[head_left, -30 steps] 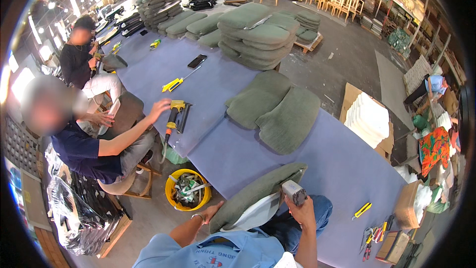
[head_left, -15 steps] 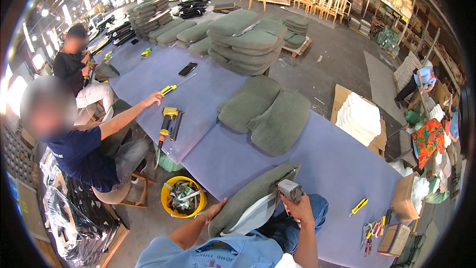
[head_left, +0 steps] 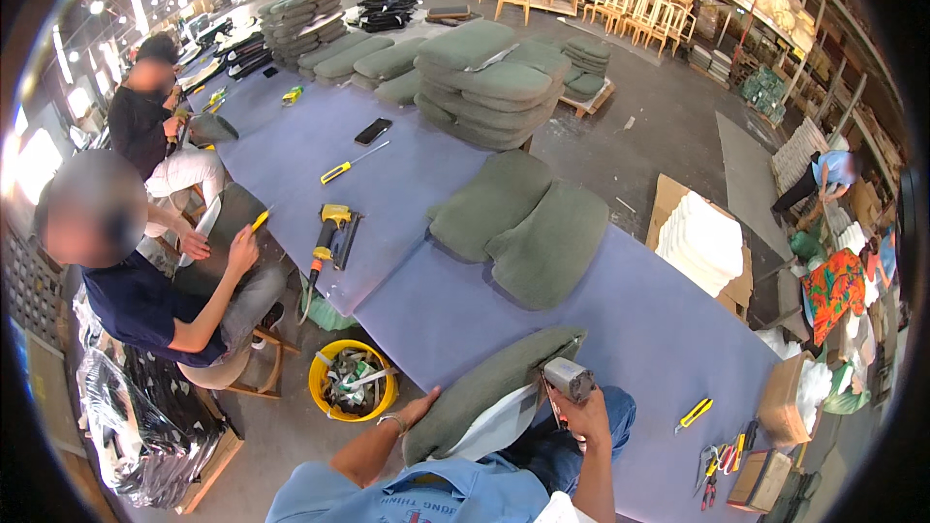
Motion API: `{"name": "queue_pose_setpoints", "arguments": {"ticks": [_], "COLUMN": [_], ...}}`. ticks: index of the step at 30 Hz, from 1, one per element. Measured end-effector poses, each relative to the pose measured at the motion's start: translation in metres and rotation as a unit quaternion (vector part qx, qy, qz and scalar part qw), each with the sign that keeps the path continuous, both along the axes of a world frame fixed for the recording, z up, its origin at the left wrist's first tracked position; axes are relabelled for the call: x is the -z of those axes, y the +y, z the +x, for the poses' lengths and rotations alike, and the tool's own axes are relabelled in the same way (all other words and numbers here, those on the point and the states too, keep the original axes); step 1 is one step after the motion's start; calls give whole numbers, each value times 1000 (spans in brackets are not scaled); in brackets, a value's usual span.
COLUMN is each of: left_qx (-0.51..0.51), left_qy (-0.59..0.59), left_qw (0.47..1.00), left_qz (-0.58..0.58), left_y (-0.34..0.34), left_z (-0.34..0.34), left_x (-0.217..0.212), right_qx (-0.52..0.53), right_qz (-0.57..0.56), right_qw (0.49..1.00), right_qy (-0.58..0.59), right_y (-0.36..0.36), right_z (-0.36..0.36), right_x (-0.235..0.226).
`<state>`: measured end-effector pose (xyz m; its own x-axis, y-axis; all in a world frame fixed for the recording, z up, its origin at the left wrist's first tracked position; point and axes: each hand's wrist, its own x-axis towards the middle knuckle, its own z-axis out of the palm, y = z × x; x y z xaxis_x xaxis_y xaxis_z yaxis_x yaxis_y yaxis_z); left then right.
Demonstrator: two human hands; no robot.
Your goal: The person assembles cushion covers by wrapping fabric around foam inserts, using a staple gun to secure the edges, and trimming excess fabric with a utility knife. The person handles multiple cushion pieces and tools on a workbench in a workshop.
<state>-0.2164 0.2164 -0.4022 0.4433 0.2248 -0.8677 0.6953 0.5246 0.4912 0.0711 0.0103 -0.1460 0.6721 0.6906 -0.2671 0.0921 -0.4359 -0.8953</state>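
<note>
A dark green fabric cushion (head_left: pixel 475 387) stands tilted on edge against my lap, its white underside (head_left: pixel 496 431) turned toward me. My left hand (head_left: pixel 417 411) grips the left edge of the cushion, fingers partly hidden behind it. In my right hand (head_left: pixel 587 418) is a staple gun (head_left: pixel 570 380) with a grey head, held against or close to the cushion's right edge; whether its nose touches cannot be made out. Two more green cushions, a left one (head_left: pixel 492 205) and a right one (head_left: pixel 550 242), lie flat on the table beyond.
The blue-grey table (head_left: pixel 678 329) carries a yellow cutter (head_left: pixel 695 414), pliers (head_left: pixel 712 484), a yellow nail gun (head_left: pixel 334 232), a screwdriver (head_left: pixel 354 164) and a phone (head_left: pixel 373 132). A yellow scrap bucket (head_left: pixel 318 392) stands by my left arm. A co-worker (head_left: pixel 145 300) sits at the left.
The co-worker's hand has drawn back from the screwdriver on the table and now holds a yellow tool over a cushion. My hands and the staple gun have barely moved.
</note>
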Motion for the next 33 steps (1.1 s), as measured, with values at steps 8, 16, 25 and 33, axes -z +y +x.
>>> {"name": "queue_pose_setpoints", "arguments": {"ticks": [8, 16, 25, 33], "left_qx": [-26, 125, 16, 146], "left_qy": [14, 25, -485, -900], "left_qw": [999, 954, 771, 402], "left_qz": [-32, 271, 414, 78], "left_y": [1, 23, 34, -2], "left_z": [-4, 2, 148, 143], "left_x": [-19, -25, -346, -514], "right_qx": [-9, -48, -67, -40], "right_qz": [-20, -40, -14, -59], "right_qw": [1000, 998, 990, 988], "right_qy": [13, -33, -124, -134], "right_y": [8, 12, 2, 8], "right_z": [3, 6, 6, -2], "right_x": [6, -1, 29, 17]}}
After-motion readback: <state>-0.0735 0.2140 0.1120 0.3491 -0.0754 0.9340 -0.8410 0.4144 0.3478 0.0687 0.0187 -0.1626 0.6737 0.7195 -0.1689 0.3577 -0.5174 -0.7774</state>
